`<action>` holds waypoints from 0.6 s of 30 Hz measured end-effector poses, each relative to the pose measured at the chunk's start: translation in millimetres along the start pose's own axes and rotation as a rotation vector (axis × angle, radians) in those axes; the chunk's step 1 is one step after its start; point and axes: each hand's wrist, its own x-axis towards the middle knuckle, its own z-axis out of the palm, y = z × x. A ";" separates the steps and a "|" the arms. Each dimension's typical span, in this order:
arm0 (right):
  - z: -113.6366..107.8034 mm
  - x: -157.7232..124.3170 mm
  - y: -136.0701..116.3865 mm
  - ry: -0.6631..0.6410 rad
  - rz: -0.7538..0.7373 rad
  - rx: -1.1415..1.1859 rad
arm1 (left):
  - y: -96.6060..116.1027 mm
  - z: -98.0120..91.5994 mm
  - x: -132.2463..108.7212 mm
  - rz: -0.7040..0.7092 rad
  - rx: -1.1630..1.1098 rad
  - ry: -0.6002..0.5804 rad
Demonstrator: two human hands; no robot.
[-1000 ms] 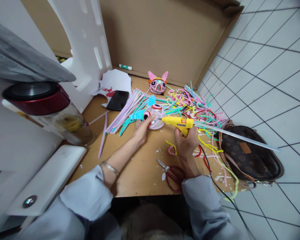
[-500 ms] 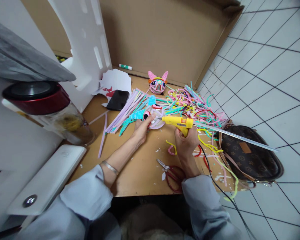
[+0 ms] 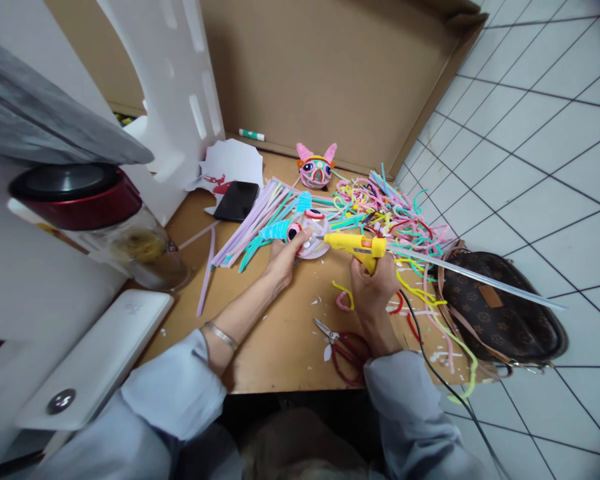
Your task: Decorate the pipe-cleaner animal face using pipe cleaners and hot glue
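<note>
Head view: eyed ball (image 3: 321,247) is mid-table, off the tabletop or resting on it, can't tell. Left hand (image 3: 281,262) grips the ball from its left, thumb on the near side, other fingers mostly hidden. Right hand (image 3: 375,287) is wrapped around the handle of a yellow glue gun (image 3: 353,243), right of the ball; trigger finger can't be made out. Key relation: gun's long axis runs roughly sideways, nozzle pointing left at the ball's right side; contact or tiny gap, can't tell. Glue stick (image 3: 480,277) trails out the back, away from the ball. Left hand is nearer, already on it; right hand sits behind the nozzle. Two blue cones stick out left and beyond the ball's eyes.

Containers: clear bottle (image 3: 145,253) with dark red and black lid, well left of the ball, something yellowish inside. Brown handbag (image 3: 510,313), well right of the ball, contents not visible. Scissors (image 3: 334,335) nearer the person than the ball; pink-eared toy (image 3: 315,171) beyond it; tangled craft stems (image 3: 390,213) far right of it.
</note>
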 end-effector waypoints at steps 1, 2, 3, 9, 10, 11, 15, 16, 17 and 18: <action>0.6 -0.4 1.0 0.016 0.009 -0.002 | -0.4 -0.6 0.2 -0.003 0.008 0.004; 1.3 -0.7 1.8 0.034 0.024 -0.005 | -0.8 -1.2 0.5 -0.008 0.018 0.005; 2.0 -1.0 2.5 0.050 0.037 -0.006 | -1.1 -1.7 0.7 -0.012 0.029 0.006; 3.3 -1.3 3.8 0.048 0.054 0.032 | -0.7 -1.8 0.9 -0.019 0.058 0.014; 3.1 -1.3 3.6 0.042 0.058 0.042 | -0.4 -1.5 0.9 -0.020 0.059 0.015; 2.7 -1.2 3.3 0.037 0.062 0.052 | -0.2 -1.3 0.9 -0.018 0.056 0.014; 0.8 -0.1 0.9 0.015 0.083 0.098 | -1.1 -1.5 1.7 0.002 0.040 -0.002; 0.2 0.2 0.0 0.007 0.089 0.110 | -1.6 -1.8 2.1 0.005 0.043 -0.006; -0.5 0.6 -1.0 -0.002 0.096 0.123 | -2.2 -2.1 2.5 0.006 0.049 -0.009; -1.2 0.9 -1.9 -0.013 0.102 0.134 | -2.8 -2.4 2.9 0.008 0.055 -0.011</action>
